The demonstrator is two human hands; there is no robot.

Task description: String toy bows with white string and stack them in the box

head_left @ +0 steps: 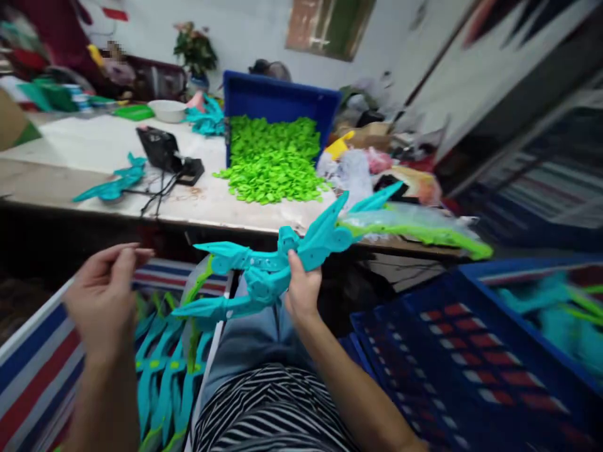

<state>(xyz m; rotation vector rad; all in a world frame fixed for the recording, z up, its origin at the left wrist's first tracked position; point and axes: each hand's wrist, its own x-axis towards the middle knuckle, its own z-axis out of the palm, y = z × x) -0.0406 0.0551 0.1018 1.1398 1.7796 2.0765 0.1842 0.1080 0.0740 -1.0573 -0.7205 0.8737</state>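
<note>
My right hand [304,289] grips a turquoise plastic toy [266,282] near its middle, with the thumb on top. The toy has pointed, wing-like turquoise pieces and long curved arms in lime green and clear plastic, the longest reaching out to the right above the table's front edge. To the left of the toy and apart from it, my left hand [106,295] is raised with thumb and fingers pinched together. Whether anything small is between them I cannot make out. Below, a striped-lined box [42,370] holds a row of similar turquoise and green toys [164,370].
Lime-green pieces [273,176] spill from a tipped blue bin [282,94] onto the white table [202,210]. A black device on a stand [160,150] and a turquoise part [113,185] lie left. At right is a blue crate [447,351], with more turquoise parts [556,307] beyond.
</note>
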